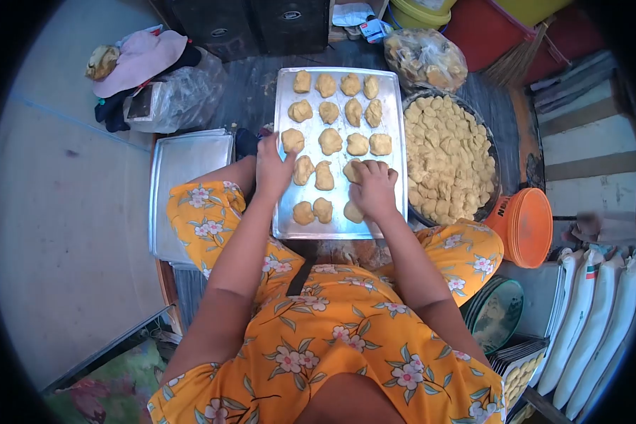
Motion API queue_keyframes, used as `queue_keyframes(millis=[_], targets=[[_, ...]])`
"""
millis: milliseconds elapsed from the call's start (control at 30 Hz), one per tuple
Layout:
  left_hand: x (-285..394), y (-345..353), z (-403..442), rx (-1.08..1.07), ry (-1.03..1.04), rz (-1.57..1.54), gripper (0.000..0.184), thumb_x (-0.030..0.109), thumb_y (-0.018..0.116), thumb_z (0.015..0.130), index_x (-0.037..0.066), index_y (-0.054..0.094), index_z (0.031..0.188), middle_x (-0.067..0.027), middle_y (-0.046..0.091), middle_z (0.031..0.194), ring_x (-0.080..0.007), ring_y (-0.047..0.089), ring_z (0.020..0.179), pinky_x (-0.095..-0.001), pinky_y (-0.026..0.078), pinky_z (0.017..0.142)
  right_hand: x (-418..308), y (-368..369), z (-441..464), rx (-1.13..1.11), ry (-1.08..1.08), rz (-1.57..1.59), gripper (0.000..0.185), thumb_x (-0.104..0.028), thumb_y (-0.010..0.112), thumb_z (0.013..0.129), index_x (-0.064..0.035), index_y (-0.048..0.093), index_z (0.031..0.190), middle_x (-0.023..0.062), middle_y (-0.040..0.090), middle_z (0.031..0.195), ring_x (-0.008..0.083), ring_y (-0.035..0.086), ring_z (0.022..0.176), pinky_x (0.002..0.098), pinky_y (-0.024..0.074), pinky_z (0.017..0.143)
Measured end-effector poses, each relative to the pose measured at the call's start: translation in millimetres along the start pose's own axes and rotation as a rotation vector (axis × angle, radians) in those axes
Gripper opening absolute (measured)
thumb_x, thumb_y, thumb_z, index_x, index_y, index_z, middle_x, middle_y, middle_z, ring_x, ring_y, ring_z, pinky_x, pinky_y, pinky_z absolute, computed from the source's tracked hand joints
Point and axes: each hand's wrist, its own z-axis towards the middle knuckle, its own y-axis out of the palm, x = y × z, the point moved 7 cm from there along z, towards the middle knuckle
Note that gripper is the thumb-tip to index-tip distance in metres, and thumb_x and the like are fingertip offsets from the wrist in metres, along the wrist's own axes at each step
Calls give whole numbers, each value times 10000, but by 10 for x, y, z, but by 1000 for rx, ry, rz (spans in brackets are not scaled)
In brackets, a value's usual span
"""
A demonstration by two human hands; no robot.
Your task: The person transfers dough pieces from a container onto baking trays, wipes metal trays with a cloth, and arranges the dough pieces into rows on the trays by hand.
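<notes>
A silver baking tray [340, 201] lies in front of me, carrying several rows of lumpy yellow-brown dough pieces [330, 141]. My left hand [272, 168] grips the tray's left rim, thumb over the inside and fingers along the outer edge, close to a dough piece [292, 140]. On the right half of the tray, my right hand [376, 187] has its fingers closed over a dough piece [353, 171] that is partly hidden under them. Another dough piece [353, 212] sits just below that hand. Right of the tray stands a large round basin [498, 169] heaped with similar dough pieces.
Stacked trays [191, 152] lie to my left. A plastic bag of food pieces [425, 60] sits beyond the basin. Orange buckets [530, 227], a green-rimmed round container [498, 314] and white sacks [579, 325] stand at right. A pink hat [140, 62] rests on bags at upper left.
</notes>
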Motion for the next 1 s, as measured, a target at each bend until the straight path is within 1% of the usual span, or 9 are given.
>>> queue_keyframes(millis=[100,200,333,467,567,700,800,933,1000], targets=[[-153,242,198,-123,-23,-52,460,167,694,807,19,571,1225,-246,591,1127,-394,585,1050,-434,474,903,67,122,43,-11,-7,-82,484,-204,722,725,-148,603,1191,82,561,1106,272,479,1102,450,317,940],[-66,259,229,-62,90,-31,440,153,698,811,-15,593,1203,-224,619,1080,-322,635,869,-376,513,806,0,-65,28,-84,49,35,488,-227,735,733,-134,600,1192,96,558,1109,280,479,1101,443,322,937],[274,60,-6,135,190,138,330,202,714,797,19,658,1065,-163,591,1120,-342,526,1103,-444,418,947,413,-234,-36,166,153,82,507,-247,747,742,-122,587,1206,131,540,1133,302,480,1110,456,353,951],[665,285,-382,-284,323,319,277,291,710,789,77,687,963,-90,586,1106,-300,466,1147,-468,315,958,715,-24,-78,-47,334,341,434,-217,727,758,-101,612,1160,135,548,1124,310,545,1030,425,396,912],[686,488,-562,-371,380,366,272,316,703,779,98,692,942,-62,589,1100,-272,475,1121,-461,290,938,282,-334,-97,166,72,36,368,-231,734,752,-106,643,1086,142,560,1098,308,578,967,412,418,854],[763,431,-614,-342,368,342,304,310,703,777,103,673,998,-64,588,1098,-269,485,1106,-464,296,934,-136,-66,-210,-254,-8,106,281,-283,715,772,-110,648,984,77,597,997,267,587,945,411,402,819],[823,206,-758,-457,337,346,346,307,710,776,101,651,1047,-83,585,1091,-274,493,1103,-456,313,933,-306,-103,-470,-257,-201,-98,283,-270,712,770,-113,641,995,69,590,933,258,585,935,401,408,810],[627,-35,-1107,-534,322,314,377,282,728,775,75,623,1071,-129,578,1097,-326,537,1066,-452,396,895,-6,13,-517,-230,26,144,363,-199,733,722,-131,602,1053,67,579,986,249,573,947,405,421,826],[399,-37,-1132,-516,161,262,399,278,716,788,54,596,1095,-159,581,1091,-357,571,1017,-449,446,863,-157,-110,-459,-159,-38,68,365,-190,730,723,-126,598,1056,67,580,1000,249,571,948,402,420,820]])
